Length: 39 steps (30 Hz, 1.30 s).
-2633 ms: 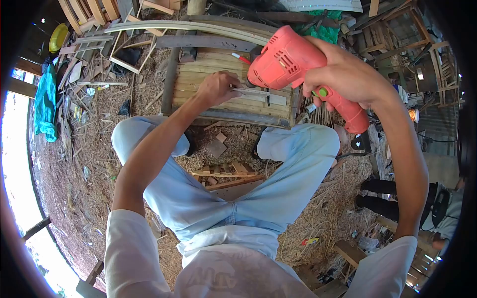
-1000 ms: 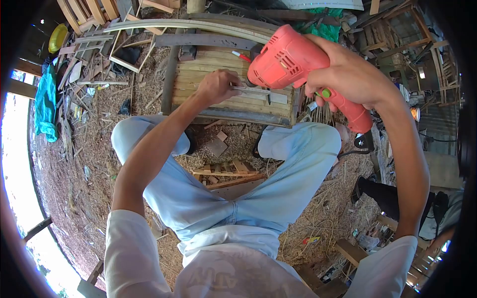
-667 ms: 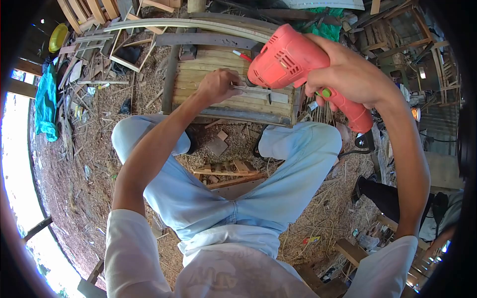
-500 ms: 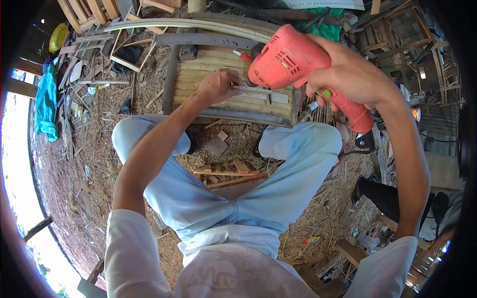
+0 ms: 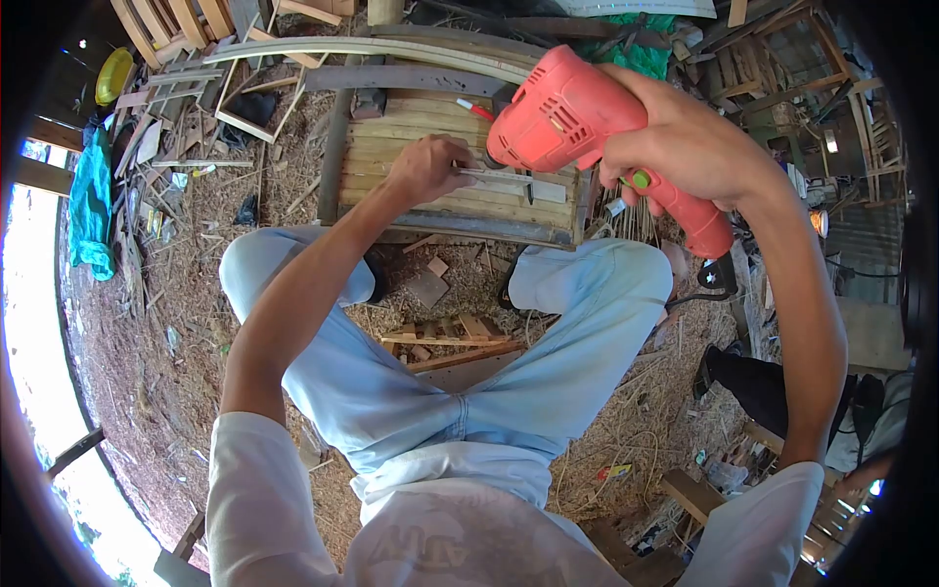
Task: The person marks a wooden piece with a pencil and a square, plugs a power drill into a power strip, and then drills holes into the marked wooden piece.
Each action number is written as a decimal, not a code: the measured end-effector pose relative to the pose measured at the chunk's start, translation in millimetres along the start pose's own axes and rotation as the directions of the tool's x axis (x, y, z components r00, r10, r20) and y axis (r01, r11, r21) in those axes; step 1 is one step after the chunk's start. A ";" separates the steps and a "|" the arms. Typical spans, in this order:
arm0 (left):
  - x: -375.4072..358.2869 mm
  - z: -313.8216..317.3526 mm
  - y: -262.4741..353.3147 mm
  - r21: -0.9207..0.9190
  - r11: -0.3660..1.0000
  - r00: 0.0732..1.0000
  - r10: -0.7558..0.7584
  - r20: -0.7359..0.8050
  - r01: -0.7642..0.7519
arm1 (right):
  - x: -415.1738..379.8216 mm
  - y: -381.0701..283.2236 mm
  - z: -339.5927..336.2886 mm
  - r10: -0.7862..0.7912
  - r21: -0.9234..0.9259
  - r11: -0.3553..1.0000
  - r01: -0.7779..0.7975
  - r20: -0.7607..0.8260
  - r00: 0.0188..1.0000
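My right hand [image 5: 665, 147] is wrapped round the handle of a red corded power drill [image 5: 567, 112], whose nose points down at the low wooden bench [image 5: 381, 137]. At the drill's chuck end, my left hand [image 5: 428, 168] has its fingers curled on a thin, pale strip [image 5: 499, 177] lying across the bench boards. Whether the drill's tip touches the strip is hidden behind the drill body. Beside the strip lie a small flat pale piece [image 5: 550, 192] and a short dark piece. A red and white pen-like item [image 5: 474, 109] rests behind the drill.
Long wooden slats [image 5: 391, 47] lie across the bench's far side. Wood scraps [image 5: 430, 287] and shavings cover the ground between my feet. A wooden frame [image 5: 249, 112] stands at the left. Another person's dark-clothed leg [image 5: 748, 383] is at the right.
The drill and my right hand have shifted very slightly to the left and up. My left hand stays in place on the strip.
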<state>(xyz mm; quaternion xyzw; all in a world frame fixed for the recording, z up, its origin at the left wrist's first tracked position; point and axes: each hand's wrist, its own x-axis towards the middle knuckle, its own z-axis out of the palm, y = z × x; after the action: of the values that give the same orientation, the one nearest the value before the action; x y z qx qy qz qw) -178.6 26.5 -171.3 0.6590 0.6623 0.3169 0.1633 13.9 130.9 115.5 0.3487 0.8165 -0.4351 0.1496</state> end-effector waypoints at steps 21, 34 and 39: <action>-0.2 -2.0 2.0 -0.010 0.998 0.998 -0.060 0.021 0.060 | 7.5 -28.2 2.0 0.025 -0.052 0.998 -0.023 0.042 0.999; -2.6 -2.1 4.0 -0.014 0.999 0.998 -0.050 -0.034 0.050 | 9.5 -33.3 5.7 0.016 -0.115 0.993 -0.010 0.055 0.998; -0.9 0.1 0.0 -0.013 1.000 0.999 -0.020 -0.030 0.020 | 8.3 -26.9 9.6 0.015 -0.073 0.997 -0.015 -0.008 1.000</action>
<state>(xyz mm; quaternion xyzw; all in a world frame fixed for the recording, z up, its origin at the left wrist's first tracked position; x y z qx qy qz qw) -178.4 25.7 -171.6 0.6465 0.6691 0.3293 0.1607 -11.4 116.5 121.7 0.3506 0.8298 -0.4025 0.1626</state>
